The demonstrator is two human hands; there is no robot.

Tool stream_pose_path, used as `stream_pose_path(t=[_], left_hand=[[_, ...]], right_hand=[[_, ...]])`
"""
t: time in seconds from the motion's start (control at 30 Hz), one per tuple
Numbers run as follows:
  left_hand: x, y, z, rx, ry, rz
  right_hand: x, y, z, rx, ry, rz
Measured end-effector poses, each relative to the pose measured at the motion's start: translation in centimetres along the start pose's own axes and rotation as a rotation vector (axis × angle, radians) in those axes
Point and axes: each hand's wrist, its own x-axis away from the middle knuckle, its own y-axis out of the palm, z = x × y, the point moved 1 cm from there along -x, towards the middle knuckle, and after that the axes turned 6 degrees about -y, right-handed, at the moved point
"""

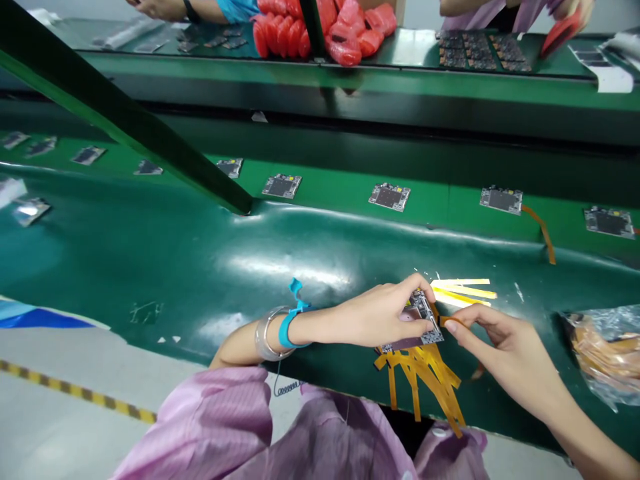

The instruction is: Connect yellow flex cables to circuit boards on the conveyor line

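My left hand (385, 313) grips a circuit board (429, 312) over the green bench, its thumb and fingers closed on the board's edges. My right hand (493, 337) pinches an orange flex cable (453, 321) between thumb and forefinger at the board's right edge. Whether the cable is joined to the board I cannot tell. Beneath the board, a bunch of orange flex cables (425, 383) spreads toward the bench's front edge. Several yellow strips (465, 291) lie just behind my hands. A blue wrist strap (287, 330) circles my left wrist.
Circuit boards (390, 197) sit spaced along the green belt (330, 190); one trails an orange cable (543, 233). A clear bag of cables (607, 350) lies at right. A green post (150, 127) slants across the left. Co-workers' hands show at the far bench, near red bundles (345, 33).
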Motion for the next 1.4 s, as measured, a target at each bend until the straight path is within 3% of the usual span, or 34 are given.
stream_pose_path(t=[0.2,0.53,1.03,1.17,1.4], left_hand=[[-0.1,0.2,-0.2,0.029,0.0,0.018],[0.1,-0.1,0.4,-0.124,-0.004,-0.038],[-0.8,0.1,-0.6,-0.224,-0.048,0.113],[-1.9,-0.5,-0.9,-0.198,-0.044,0.107],[-3.5,-0.3,0.8,-0.226,-0.027,0.085]], right_hand=[[-0.2,0.0,0.0,0.104,-0.151,-0.017],[-0.7,0.2,-1.1,0.147,-0.136,-0.232],[-1.4,0.5,-1.2,0.042,-0.144,-0.231],[-2.0,-0.6,0.0,-0.068,-0.069,-0.119],[-3.0,-1.3,0.8,-0.229,-0.056,-0.184]])
